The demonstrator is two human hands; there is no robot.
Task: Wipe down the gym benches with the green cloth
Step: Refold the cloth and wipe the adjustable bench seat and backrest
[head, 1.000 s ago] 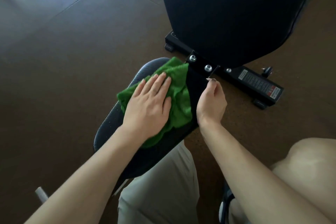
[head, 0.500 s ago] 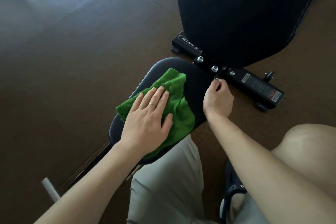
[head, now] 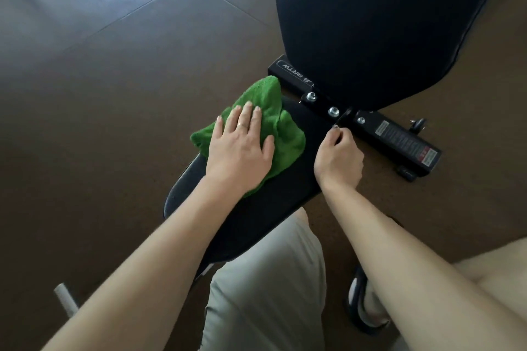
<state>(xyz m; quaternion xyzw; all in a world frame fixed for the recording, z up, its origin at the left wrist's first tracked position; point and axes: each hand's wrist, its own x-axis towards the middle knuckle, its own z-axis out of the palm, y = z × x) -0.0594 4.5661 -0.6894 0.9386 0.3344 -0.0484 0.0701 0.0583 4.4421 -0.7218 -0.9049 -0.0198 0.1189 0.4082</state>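
Left hand [head: 239, 148], fingers spread, presses green cloth [head: 282, 134] at the bench [head: 285, 194] seat's far-left corner; right hand [head: 338, 158] curled, grip unclear; backrest [head: 385, 23] apparently unwiped.

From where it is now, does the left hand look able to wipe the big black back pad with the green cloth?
Probably yes: the left hand lies flat on the green cloth on the black seat pad, and nothing stands between it and the black back pad.

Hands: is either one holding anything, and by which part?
Left hand presses flat on the green cloth, gripping nothing. Right hand is curled at the seat pad's edge; grip unclear.
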